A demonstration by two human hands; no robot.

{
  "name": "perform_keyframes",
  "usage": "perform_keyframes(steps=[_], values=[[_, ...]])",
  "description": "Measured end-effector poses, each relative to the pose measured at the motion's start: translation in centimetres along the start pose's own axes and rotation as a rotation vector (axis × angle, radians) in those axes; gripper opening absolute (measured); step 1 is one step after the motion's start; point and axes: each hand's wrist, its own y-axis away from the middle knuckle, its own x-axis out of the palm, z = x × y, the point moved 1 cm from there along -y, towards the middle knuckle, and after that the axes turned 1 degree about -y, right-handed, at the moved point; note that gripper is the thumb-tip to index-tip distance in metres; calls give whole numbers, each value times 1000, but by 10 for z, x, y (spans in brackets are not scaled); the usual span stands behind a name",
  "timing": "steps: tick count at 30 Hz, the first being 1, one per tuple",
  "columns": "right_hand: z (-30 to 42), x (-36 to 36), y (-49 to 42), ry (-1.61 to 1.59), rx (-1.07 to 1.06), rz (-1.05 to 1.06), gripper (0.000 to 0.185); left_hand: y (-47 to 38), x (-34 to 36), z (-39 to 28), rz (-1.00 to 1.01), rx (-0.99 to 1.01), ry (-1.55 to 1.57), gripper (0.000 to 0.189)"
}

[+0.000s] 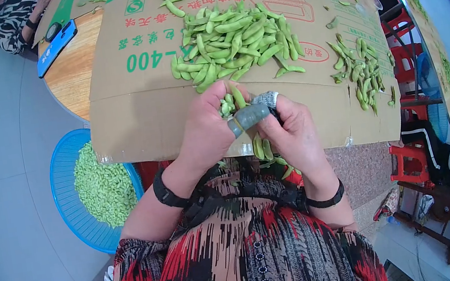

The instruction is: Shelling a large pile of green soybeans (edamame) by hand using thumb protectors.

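My left hand [205, 119] is curled around several shelled green soybeans [226, 106] and a soybean pod [237, 95]. A grey-green cover [250, 117], bound with a rubber band, wraps its thumb. Meeting it from the right is my right hand [299, 134], with a grey knitted finger cover [266, 99] on one finger. More green pods [262, 148] protrude below the right palm, seemingly held by its fingers, which are partly hidden. Just beyond both hands, a heap of soybean pods [236, 39] rests on flattened cardboard [144, 121].
At left below the table stands a blue plastic basket [64, 193] with shelled beans [104, 187]. A blue phone [56, 47] lies on the wooden tabletop [76, 62]. Smaller pod piles [364, 69] are at right. Other people sit nearby, beside red stools [409, 164] and another table [430, 38].
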Motion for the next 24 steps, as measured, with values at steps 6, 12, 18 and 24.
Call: perform_keyframes(steps=[6, 12, 18, 24], values=[[-1, -14, -5, -314, 244, 83, 16, 1, -3, -4, 5, -154, 302, 22], [-2, -22, -7, -372, 269, 228, 20, 1, -13, 3, 159, -225, 566, 28], [4, -17, -11, -369, 208, 84, 15, -1, -4, -18, 91, 193, -307, 34], [-8, -18, -12, -758, 251, 110, 6, -4, -11, -21, 200, 456, -518, 41]])
